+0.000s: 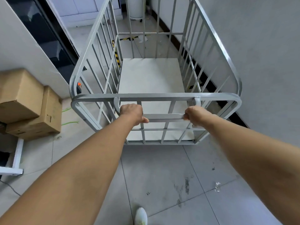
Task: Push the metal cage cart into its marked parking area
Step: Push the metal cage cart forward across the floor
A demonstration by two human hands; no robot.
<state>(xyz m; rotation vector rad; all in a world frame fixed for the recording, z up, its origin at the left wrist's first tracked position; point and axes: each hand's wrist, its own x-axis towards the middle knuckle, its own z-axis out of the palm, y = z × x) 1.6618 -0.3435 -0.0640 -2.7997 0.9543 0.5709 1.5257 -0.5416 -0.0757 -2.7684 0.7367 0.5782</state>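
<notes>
Ahead, both hands (132,113) (194,115) clench the cart handle (164,116), cardboard boxes (29,103) left, wall (259,46) right.

Soft, even daylight fills what I see, with no hard shadows; only a faint dim patch lies under my cart (151,75) on the pale floor tiles (162,168). The dark glass panel (40,30) at ten o'clock carries dull reflections, and a thin glint runs along the cart's top rail. The wide lens bows straight lines outward, strongest toward two and ten o'clock, and stretches my forearms huge at five and seven. Fine detail is slightly soft throughout.
</notes>
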